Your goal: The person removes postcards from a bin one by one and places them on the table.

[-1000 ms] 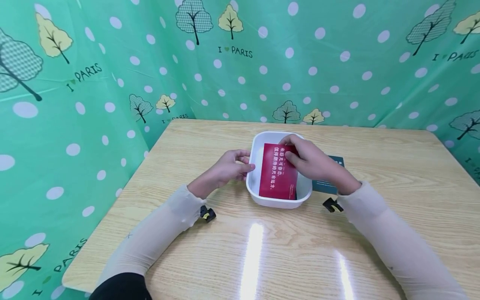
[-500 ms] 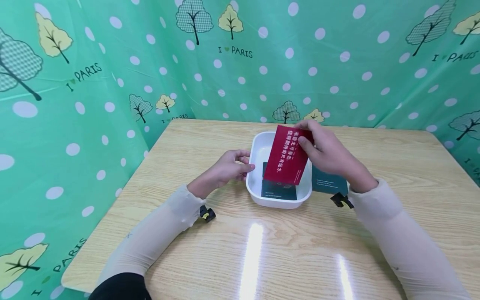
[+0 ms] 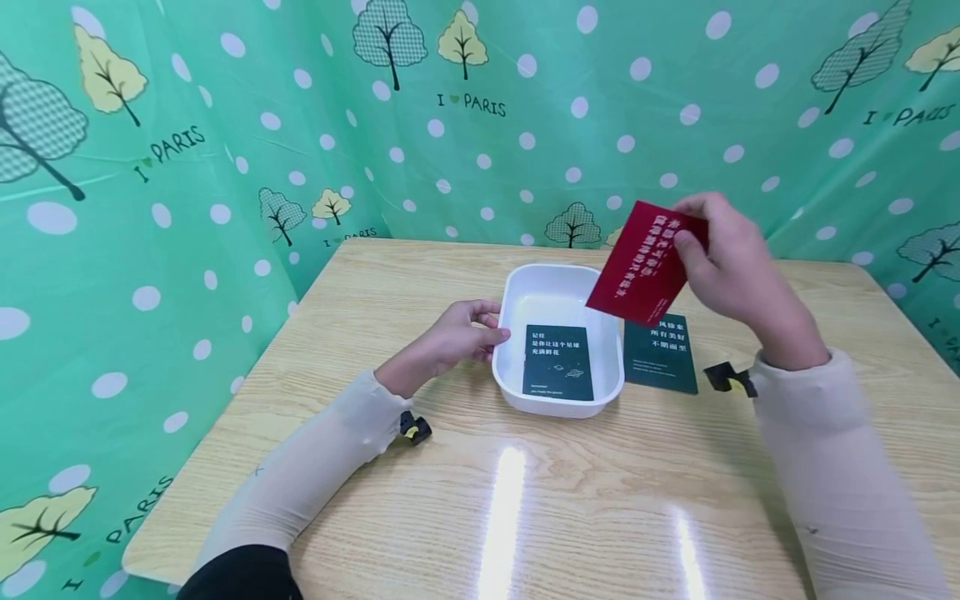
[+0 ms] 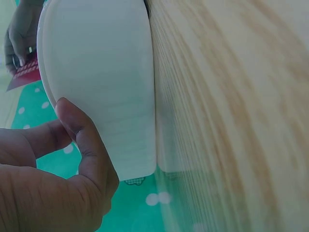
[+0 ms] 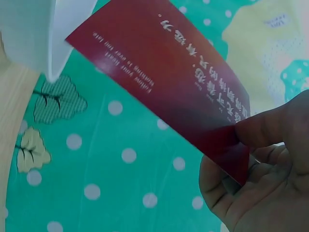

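My right hand (image 3: 727, 267) pinches a red card (image 3: 637, 267) with white writing between thumb and fingers. It holds the card tilted in the air, above the right side of a white plastic tub (image 3: 555, 407). The right wrist view shows the thumb on the card's printed face and fingers behind it. My left hand (image 3: 461, 337) grips the tub's left rim, its thumb and index finger meeting there in the left wrist view. Inside the tub lies a dark green card (image 3: 558, 362). Another dark green card (image 3: 660, 367) lies on the table just right of the tub, its upper edge overlapped by the red card.
The tub stands on a light wooden table (image 3: 570, 500) with glare streaks near the front. A green dotted curtain (image 3: 480, 167) hangs behind the table and along its left side. Small black devices sit at both wrists.
My right hand has lifted the red card out of the tub, up and to the right, uncovering the dark green card inside. The left hand has stayed on the rim.
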{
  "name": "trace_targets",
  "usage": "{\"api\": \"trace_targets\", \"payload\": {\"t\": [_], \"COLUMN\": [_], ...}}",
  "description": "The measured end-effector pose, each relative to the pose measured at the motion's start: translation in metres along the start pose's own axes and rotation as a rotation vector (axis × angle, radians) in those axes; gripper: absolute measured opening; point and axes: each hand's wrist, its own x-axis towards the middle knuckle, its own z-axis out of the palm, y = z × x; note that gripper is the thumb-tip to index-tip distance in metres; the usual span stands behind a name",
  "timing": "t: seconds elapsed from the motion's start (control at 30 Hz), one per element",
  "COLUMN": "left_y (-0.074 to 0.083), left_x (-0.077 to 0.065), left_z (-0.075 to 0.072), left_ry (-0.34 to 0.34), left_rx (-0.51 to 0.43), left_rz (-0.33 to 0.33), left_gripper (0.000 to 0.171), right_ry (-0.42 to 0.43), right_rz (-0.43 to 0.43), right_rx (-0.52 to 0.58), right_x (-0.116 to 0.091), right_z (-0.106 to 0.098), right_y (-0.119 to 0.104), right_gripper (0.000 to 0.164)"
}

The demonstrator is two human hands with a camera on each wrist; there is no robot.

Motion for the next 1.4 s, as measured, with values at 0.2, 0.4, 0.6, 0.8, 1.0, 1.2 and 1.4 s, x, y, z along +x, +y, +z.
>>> {"api": "trace_targets", "payload": {"t": [0.2, 0.4, 0.6, 0.8, 1.0, 1.2, 1.4], "left_y": [0.000, 0.001, 0.001, 0.001, 0.000, 0.001, -0.001], "left_x": [-0.001, -0.001, -0.002, -0.001, 0.000, 0.000, 0.000], "left_z": [0.000, 0.000, 0.000, 0.000, -0.001, 0.000, 0.000], "left_ry": [0.002, 0.005, 0.005, 0.004, 0.007, 0.001, -0.001], "left_rx": [0.003, 0.000, 0.000, -0.003, -0.004, -0.005, -0.019], "left_rz": [-0.001, -0.005, -0.003, -0.004, -0.005, 0.003, 0.019], "left_gripper": [0.050, 0.050, 0.049, 0.049, 0.049, 0.047, 0.046], "right_ry": [-0.007, -0.061, -0.145, -0.266, -0.382, -0.486, -0.556], "right_rz": [0.123, 0.224, 0.254, 0.286, 0.310, 0.332, 0.305], "right_rx": [-0.011, -0.022, -0.045, -0.054, -0.052, -0.050, -0.073], "right_x": [0.000, 0.002, 0.005, 0.003, 0.003, 0.001, 0.000], "right_z": [-0.014, -0.017, -0.010, 0.002, 0.016, 0.025, 0.034], "right_y": [0.020, 0.036, 0.055, 0.074, 0.086, 0.093, 0.099], "right_gripper": [0.036, 0.037, 0.035, 0.032, 0.032, 0.028, 0.028]}}
